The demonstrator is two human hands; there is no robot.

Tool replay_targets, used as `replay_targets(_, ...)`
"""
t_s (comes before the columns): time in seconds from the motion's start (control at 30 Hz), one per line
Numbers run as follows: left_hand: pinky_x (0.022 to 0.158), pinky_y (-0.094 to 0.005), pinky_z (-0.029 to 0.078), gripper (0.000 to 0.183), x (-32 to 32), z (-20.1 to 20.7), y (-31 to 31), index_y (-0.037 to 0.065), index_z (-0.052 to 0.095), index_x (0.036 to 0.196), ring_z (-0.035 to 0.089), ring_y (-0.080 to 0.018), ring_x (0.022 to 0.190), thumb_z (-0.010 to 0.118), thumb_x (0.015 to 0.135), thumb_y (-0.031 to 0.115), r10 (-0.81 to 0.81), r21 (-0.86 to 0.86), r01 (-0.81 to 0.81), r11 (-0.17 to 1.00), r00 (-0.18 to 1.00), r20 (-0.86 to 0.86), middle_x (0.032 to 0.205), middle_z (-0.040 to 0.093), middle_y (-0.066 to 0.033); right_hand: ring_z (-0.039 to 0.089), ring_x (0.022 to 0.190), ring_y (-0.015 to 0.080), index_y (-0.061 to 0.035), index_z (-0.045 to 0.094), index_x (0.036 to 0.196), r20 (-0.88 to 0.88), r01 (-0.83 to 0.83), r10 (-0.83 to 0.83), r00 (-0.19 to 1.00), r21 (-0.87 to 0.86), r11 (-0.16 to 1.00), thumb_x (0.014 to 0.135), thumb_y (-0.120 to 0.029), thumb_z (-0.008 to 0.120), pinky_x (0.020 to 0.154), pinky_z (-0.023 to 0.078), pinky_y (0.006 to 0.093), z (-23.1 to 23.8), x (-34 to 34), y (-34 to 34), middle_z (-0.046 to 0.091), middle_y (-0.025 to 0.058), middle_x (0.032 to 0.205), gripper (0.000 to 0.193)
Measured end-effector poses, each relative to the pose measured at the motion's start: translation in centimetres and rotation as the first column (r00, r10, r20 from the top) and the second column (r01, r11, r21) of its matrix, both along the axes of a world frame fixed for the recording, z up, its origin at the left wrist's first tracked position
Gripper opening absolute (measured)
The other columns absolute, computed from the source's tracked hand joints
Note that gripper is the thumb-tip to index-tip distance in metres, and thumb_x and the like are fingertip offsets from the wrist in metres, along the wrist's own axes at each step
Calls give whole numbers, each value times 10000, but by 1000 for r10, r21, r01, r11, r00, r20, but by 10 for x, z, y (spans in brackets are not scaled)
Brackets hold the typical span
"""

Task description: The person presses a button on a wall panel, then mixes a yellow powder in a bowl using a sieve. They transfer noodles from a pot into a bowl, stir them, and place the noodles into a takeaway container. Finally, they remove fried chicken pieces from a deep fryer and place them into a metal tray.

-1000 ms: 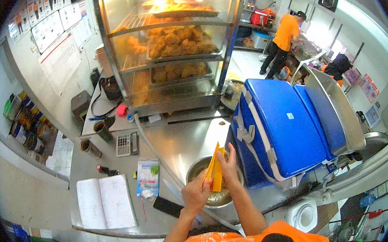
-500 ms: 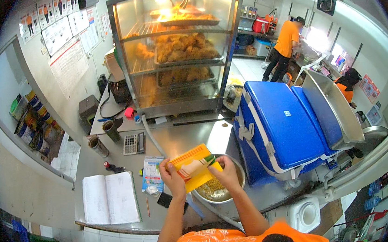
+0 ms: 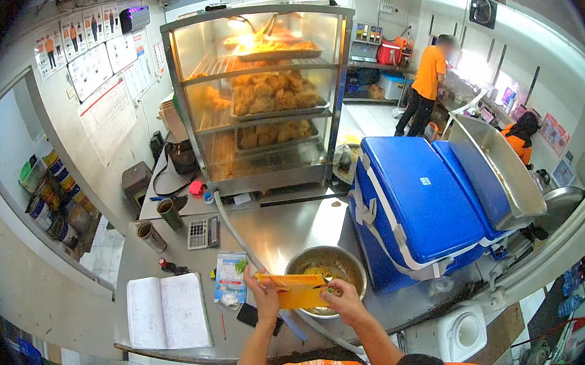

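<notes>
Head view: both hands up over counter edge w/ a flat yellow-orange packet (image 3: pixel 294 290) between them; left hand (image 3: pixel 265 296) pinches packet's left end, fingers curled shut on it, thumb on near face; right hand (image 3: pixel 343 296) grips lower right corner, fingers closed on it; packet held roughly level, long edge across, just above near rim of a round steel bowl (image 3: pixel 329 269); bowl sits on steel counter (image 3: pixel 276 230), contents yellowish, kind cannot tell.

Left of left hand: small blue-white pouch (image 3: pixel 230 278) flat on counter; dark phone-like slab (image 3: pixel 250 314) just below it, partly hidden by left forearm; open notebook (image 3: pixel 168 312) w/ white pages further left; a pen (image 3: pixel 222 324) beside its right edge; calculator (image 3: pixel 199 234) behind pouch; two dark cups (image 3: pixel 158 223) near it, well apart from hands.

Right of bowl: blue cooler box (image 3: pixel 418 202) w/ white trim, lid closed, just beside bowl; metal tray (image 3: pixel 498 163) leaning at its far side.

Behind: glass warming cabinet (image 3: pixel 263 94) w/ shelves of fried pieces, lit at top; person in orange shirt (image 3: pixel 427 81) stands at back, well apart; posters (image 3: pixel 93 54) on left wall.
</notes>
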State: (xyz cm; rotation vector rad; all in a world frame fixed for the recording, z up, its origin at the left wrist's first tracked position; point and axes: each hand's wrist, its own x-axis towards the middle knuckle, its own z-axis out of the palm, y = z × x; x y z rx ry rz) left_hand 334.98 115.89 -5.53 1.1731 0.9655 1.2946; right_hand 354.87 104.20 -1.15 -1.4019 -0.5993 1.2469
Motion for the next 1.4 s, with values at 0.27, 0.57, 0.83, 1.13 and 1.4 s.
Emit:
replay_targets(0.27,1024,-376,528,836,-25,-109,-6,61,178,1557,621,-284,1195,743,947,151,-215,-74,202,977,927,-308,1377,539,-160,632,850,111,19,706,1067,559,-152,15,829,200,968,923,-87,723,755,513,283,-21,5,13,705,58,937,180)
replay_targets(0.57,1038,-418,495,506,-51,-171,14,24,544,1341,629,-277,1188,726,939,272,-165,90,243,966,844,-511,1293,650,-154,611,1202,252,12,694,1171,514,-167,70,855,146,975,915,-82,737,993,507,364,-19,-38,32,639,134,1240,277)
replay_targets(0.83,1007,-406,508,474,-53,-213,30,22,542,1324,633,-259,1151,716,948,252,40,-334,-72,940,994,-101,1258,645,-142,655,1120,298,-27,703,1187,587,-399,324,742,-3,917,915,-119,714,954,530,383,-85,-47,82,671,184,1162,287)
replay_targets(1.13,973,-393,523,438,-137,-234,-25,19,540,1305,637,-238,1111,705,958,230,603,-477,-565,673,793,-89,1219,639,-128,623,1166,345,0,626,1088,433,-665,598,674,4,747,878,-57,718,1010,479,410,-193,-135,104,638,201,1232,237)
replay_targets(1.4,942,-381,536,407,-164,-238,-153,17,538,1288,640,-220,1075,695,967,210,801,-432,-761,484,584,-131,1184,634,-116,613,909,301,-41,523,913,448,-778,733,513,-118,617,802,-165,844,812,501,375,-237,-168,-13,604,131,1014,362)
